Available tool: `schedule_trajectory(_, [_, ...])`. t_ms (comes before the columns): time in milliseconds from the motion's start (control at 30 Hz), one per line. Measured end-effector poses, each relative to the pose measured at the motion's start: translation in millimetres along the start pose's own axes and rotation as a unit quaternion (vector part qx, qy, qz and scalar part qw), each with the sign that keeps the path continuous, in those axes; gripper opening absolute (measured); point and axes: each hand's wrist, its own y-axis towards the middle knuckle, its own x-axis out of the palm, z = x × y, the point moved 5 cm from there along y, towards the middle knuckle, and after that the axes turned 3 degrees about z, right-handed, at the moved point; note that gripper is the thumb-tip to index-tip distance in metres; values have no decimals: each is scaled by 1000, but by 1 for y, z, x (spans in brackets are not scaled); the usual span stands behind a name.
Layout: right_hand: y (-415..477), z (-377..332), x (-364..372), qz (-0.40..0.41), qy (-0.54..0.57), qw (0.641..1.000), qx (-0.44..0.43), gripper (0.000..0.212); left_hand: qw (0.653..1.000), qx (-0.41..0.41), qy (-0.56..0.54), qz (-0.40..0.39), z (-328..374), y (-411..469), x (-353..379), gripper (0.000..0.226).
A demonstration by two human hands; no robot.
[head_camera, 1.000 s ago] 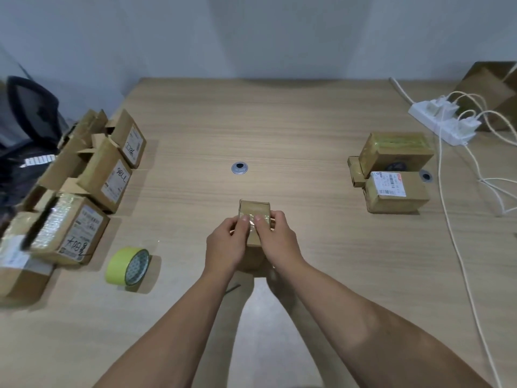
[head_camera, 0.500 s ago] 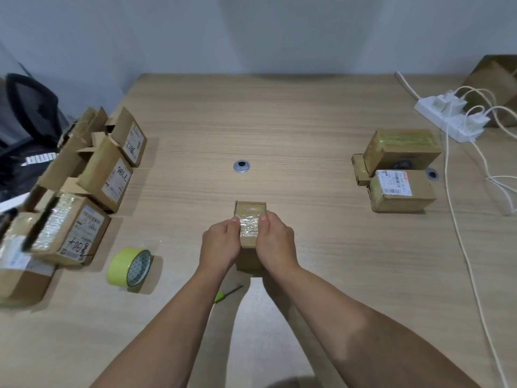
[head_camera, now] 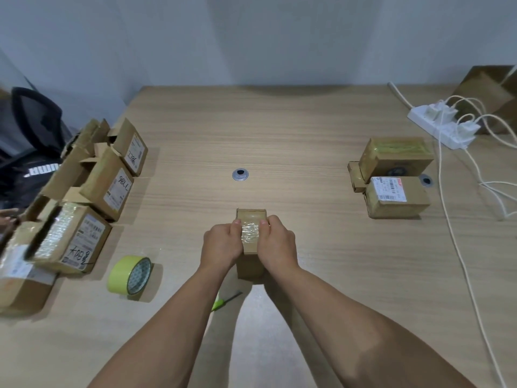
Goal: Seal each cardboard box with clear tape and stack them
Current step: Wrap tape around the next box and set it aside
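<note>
The small box stands on the table directly in front of the person, near the front edge, with the long side of its top face running straight away from them. A strip of clear tape lies along that axis.

The left hand and right hand grip the box from opposite sides. The thumbs press down on the tape edges and the fingers curl down the side walls, where their tips are hidden.

The sealed boxes sit well apart, to the right and farther back, so the right hand is judged the nearer one for carrying the box over. The tape roll lies to the left, just beside the unsealed boxes.

Compared with a second ago, the hands have parted from a fingertip pinch at the middle of the top to this side grip. The box itself has not shifted.
</note>
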Motion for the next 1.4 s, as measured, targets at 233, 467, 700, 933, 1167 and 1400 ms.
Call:
schedule_trajectory(233, [-4, 10, -18, 22, 14, 999, 26, 33, 996, -45, -75, -24, -4, -9, 8, 54])
schedule_trajectory(467, [-9, 55, -32, -7, 215, 964, 154, 31, 961, -204, -184, 20, -61, -29, 3, 42])
schedule_trajectory(700, [-33, 82, -25, -56, 350, 902, 246, 30, 896, -300, -325, -28, -99, -57, 13, 43])
schedule_trajectory(933, [-37, 88, -24, 76, 55, 989, 117, 15, 874, -293, -385, -48, -112, -54, 13, 46])
schedule_trajectory(1167, [-35, 66, -11, 33, 24, 989, 145, 36, 878, -267, -394, -54, -117, -30, 0, 48])
schedule_trajectory(1400, [-35, 56, 8, -3, 105, 987, 120, 39, 891, -248, -377, -55, -124, -15, -3, 51])
